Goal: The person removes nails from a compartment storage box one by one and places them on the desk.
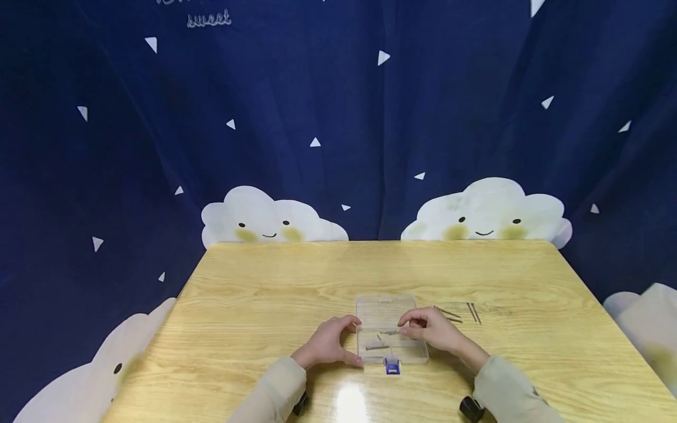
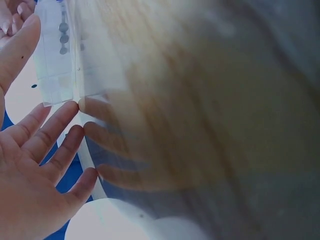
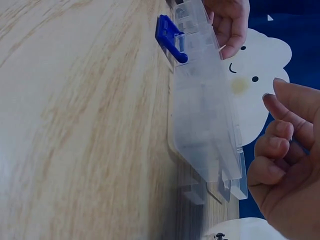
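Note:
A clear plastic box [image 1: 423, 352] with a blue latch [image 1: 392, 367] lies on the table, its transparent lid [image 1: 383, 310] folded back. Several small metal pieces lie inside, among them a slim metal rod [image 1: 377, 347]. At the box's left side, my left hand [image 1: 330, 342] is spread, thumb and fingertips touching the edge. My right hand [image 1: 436, 329] hovers over the right part of the box, thumb and forefinger close to a small metal piece [image 1: 389, 332]. In the right wrist view its other fingers curl loosely, and nothing shows between thumb and forefinger.
To the right of the box, several thin metal rods [image 1: 474, 313] lie on the wooden table [image 1: 275, 276]. A dark blue curtain [image 1: 338, 94] with clouds and white triangles hangs behind the table.

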`<state>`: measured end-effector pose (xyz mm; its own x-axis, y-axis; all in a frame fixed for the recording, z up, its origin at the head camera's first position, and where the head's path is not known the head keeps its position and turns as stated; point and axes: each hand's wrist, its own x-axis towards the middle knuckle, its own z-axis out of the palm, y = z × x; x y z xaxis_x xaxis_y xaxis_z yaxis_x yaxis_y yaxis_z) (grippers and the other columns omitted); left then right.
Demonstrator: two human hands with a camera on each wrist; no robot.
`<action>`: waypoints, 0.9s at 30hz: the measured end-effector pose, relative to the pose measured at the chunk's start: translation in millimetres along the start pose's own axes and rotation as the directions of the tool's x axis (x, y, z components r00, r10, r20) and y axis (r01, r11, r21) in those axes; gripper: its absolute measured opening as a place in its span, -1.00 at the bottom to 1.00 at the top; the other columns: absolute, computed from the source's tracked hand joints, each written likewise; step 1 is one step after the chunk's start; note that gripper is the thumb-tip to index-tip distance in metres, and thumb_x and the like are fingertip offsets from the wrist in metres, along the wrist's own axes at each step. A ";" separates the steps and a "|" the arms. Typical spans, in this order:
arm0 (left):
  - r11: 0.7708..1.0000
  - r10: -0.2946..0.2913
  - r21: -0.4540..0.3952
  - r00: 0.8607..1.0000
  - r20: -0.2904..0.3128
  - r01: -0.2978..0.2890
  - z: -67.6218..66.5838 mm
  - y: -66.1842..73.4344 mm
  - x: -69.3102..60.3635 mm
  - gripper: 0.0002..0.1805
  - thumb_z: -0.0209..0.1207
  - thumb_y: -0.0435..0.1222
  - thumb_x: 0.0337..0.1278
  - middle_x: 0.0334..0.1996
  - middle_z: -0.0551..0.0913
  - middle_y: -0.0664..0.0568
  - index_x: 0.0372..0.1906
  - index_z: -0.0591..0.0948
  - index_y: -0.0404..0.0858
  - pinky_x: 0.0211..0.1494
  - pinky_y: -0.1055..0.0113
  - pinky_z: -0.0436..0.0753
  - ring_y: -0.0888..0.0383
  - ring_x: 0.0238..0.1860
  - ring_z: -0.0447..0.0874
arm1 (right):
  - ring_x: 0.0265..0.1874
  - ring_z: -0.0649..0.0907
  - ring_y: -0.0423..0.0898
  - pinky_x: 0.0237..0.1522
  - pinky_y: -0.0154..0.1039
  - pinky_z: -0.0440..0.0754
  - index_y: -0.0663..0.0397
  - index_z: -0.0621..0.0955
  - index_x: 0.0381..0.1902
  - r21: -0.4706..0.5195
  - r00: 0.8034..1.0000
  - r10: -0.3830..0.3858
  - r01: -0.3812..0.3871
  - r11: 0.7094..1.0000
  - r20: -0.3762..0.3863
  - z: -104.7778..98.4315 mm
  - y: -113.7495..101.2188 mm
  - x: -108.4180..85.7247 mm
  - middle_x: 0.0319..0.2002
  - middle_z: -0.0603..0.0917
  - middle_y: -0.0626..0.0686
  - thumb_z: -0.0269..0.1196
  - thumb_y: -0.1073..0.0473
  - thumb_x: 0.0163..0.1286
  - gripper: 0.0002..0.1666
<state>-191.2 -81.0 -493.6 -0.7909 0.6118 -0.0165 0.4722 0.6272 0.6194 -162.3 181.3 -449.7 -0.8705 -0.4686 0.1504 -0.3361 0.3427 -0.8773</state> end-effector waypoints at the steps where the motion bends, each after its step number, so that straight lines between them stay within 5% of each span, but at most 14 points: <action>1: 1.000 -0.001 0.000 1.000 -0.002 0.001 0.1 -0.4 -0.4 -0.18 0.47 0.01 -0.44 -0.12 0.58 0.11 0.11 0.44 -0.15 0.14 0.14 0.35 0.11 -0.01 0.44 | -0.66 0.28 -0.33 -0.59 -0.44 0.29 0.41 0.59 -0.33 -0.006 1.000 0.004 -0.004 1.000 0.004 0.8 -1.6 0.3 -0.64 0.37 -0.06 0.21 0.41 0.18 -0.89; 7: 1.000 -0.002 -0.005 1.000 0.000 0.002 -0.2 -0.5 -1.7 -0.21 0.46 0.01 -0.41 -0.11 0.59 0.10 0.09 0.44 -0.13 0.13 0.15 0.36 0.09 -0.01 0.44 | -0.66 0.29 -0.29 -0.58 -0.43 0.28 0.37 0.61 -0.34 -0.069 0.999 0.015 -0.013 0.998 0.031 3.2 -3.5 3.7 -0.64 0.38 -0.06 0.23 0.41 0.16 -0.90; 19: 1.000 -0.007 0.006 1.000 0.001 0.007 -1.7 1.5 0.4 -0.22 0.45 0.02 -0.40 -0.11 0.60 0.08 0.08 0.46 -0.14 0.11 0.16 0.38 0.10 -0.02 0.45 | -0.65 0.32 -0.37 -0.62 -0.44 0.36 0.22 0.66 -0.31 -0.183 0.972 -0.182 0.208 0.961 0.145 12.7 35.7 20.3 -0.63 0.49 -0.10 0.34 0.35 0.06 -0.83; 27: 1.000 -0.030 0.004 0.999 0.012 0.030 -3.4 4.1 -0.7 -0.24 0.46 0.00 -0.40 -0.10 0.60 0.07 0.07 0.46 -0.13 0.11 0.16 0.38 0.09 -0.02 0.45 | -0.64 0.28 -0.40 -0.59 -0.46 0.33 0.15 0.70 -0.33 -0.222 0.952 -0.220 0.267 0.938 0.213 21.6 37.5 26.4 -0.61 0.39 -0.22 0.36 0.38 0.00 -0.79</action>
<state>-190.0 -80.6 -488.3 -0.7998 0.5986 -0.0447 0.4497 0.6469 0.6159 -190.1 164.2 -488.5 -0.6778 -0.6952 0.2393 -0.6273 0.3771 -0.6814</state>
